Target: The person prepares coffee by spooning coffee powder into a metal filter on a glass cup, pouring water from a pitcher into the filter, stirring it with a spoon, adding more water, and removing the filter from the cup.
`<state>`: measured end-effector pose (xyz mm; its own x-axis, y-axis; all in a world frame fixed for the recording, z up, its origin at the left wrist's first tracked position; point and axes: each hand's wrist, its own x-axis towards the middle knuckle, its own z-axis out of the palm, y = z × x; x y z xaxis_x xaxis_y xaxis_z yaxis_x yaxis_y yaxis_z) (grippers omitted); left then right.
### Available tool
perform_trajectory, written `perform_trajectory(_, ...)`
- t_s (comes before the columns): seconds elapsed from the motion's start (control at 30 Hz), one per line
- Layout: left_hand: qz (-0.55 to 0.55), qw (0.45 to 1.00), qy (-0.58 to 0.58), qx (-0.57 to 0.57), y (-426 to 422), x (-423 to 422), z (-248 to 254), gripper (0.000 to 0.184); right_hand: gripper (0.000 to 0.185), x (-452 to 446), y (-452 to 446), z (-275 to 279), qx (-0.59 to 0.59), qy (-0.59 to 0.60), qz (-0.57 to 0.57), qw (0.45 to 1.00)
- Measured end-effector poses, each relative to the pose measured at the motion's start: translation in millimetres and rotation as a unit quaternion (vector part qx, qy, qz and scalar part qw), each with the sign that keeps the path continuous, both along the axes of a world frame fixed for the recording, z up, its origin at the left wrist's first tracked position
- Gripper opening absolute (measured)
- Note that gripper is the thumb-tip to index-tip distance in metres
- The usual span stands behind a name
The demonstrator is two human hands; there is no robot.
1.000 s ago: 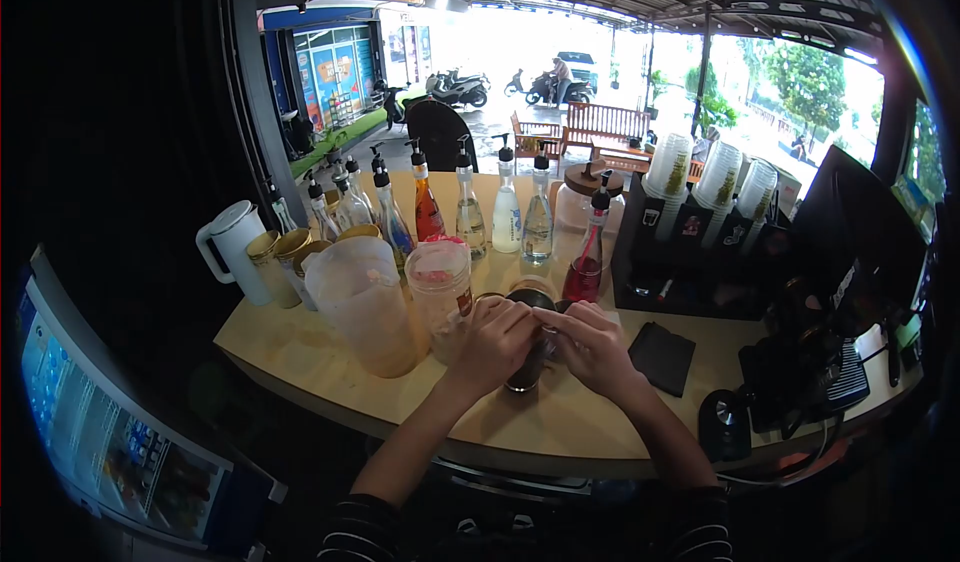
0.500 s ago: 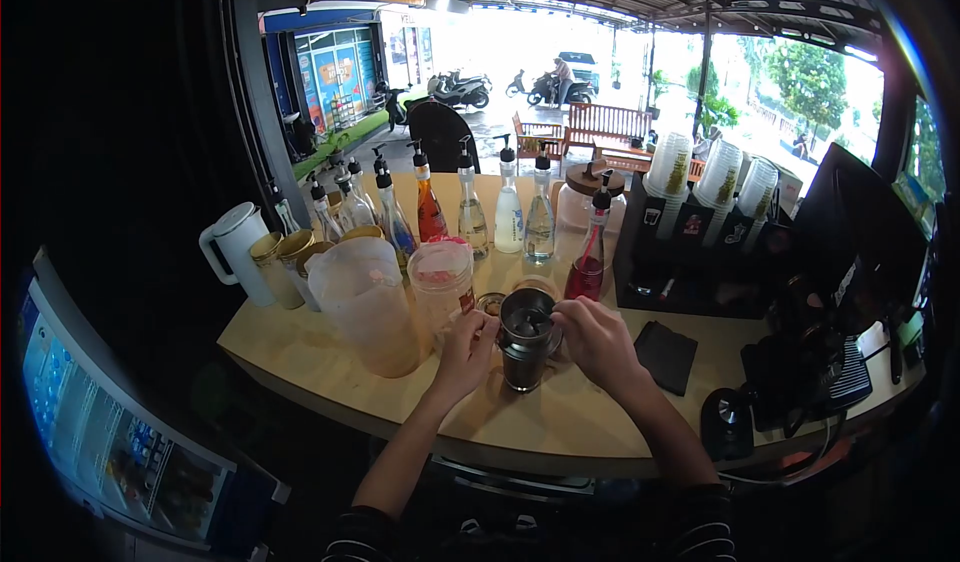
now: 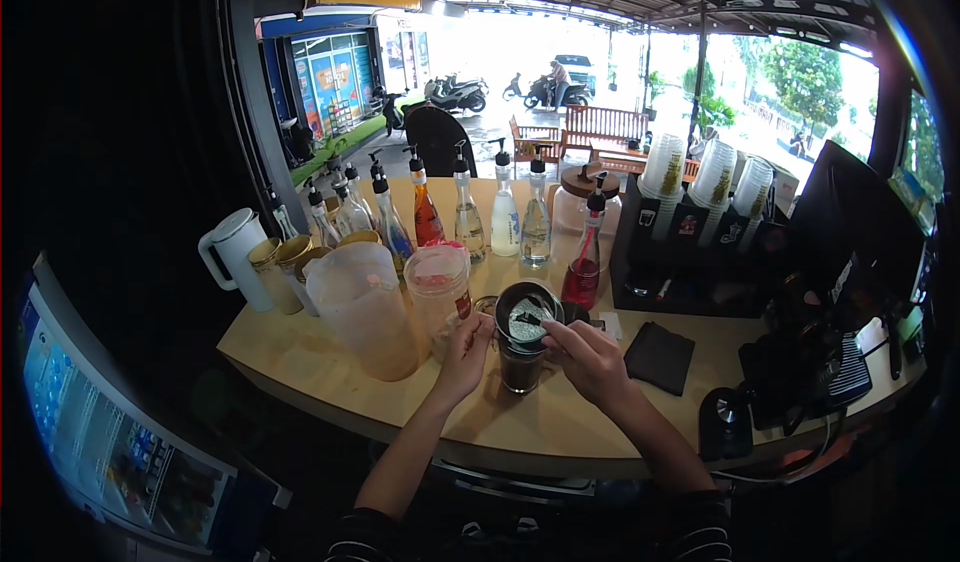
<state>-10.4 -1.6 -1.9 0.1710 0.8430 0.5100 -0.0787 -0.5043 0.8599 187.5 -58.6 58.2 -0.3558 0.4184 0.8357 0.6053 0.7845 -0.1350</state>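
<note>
A dark metal cup (image 3: 521,374) stands upright on the wooden counter between my hands. Over its mouth is a round dark rim (image 3: 503,307) with a pale, shiny surface inside; whether this is a separate piece is unclear. My left hand (image 3: 467,356) is closed in a pinch just left of the cup, and anything in its fingertips is too small to tell. From the right, my right hand (image 3: 588,358) reaches to the rim, fingers pinched on a small dark piece. Left of my left hand are a clear lidded jar (image 3: 438,280) and a large translucent pitcher (image 3: 362,307).
Pump bottles, including an orange one (image 3: 427,212) and a red one (image 3: 583,274), line the back of the counter (image 3: 300,372). A white jug (image 3: 238,257) is left. Right are a cup rack (image 3: 690,287), a folded dark cloth (image 3: 659,358) and cables.
My hands have parted from together over the cup, uncovering it. The round rim now tilts towards me, showing a pale surface where the inside was dark half a second ago.
</note>
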Motion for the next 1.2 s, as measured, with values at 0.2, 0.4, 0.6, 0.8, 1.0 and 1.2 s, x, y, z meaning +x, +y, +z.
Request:
perform_trajectory(0.2, 0.005, 1.000, 0.010, 0.015, -2, 2, 9, 0.027, 0.023, -8, -8, -1, -0.026, 0.071, 0.078, 0.994)
perform_trajectory(0.4, 0.006, 0.999, 0.008, 0.043, 1, 2, 7, 0.025, 0.018, -4, -7, 2, -0.071, 0.102, 0.058, 0.991)
perform_trajectory(0.6, 0.036, 0.996, 0.039, 0.077, 2, 3, 8, 0.021, 0.012, -1, -1, 9, -0.120, 0.154, 0.090, 0.977)
perform_trajectory(0.8, 0.108, 0.965, 0.146, 0.188, -2, 0, 21, 0.019, 0.012, 9, 13, 4, -0.221, 0.186, 0.157, 0.944)
perform_trajectory(1.0, 0.132, 0.962, 0.169, 0.169, -9, -4, 38, 0.017, 0.018, 17, 20, 25, -0.321, 0.171, 0.181, 0.914)
perform_trajectory(1.2, 0.153, 0.935, 0.226, 0.226, -11, -5, 40, 0.013, 0.020, 33, 46, 59, -0.309, 0.032, 0.150, 0.938)
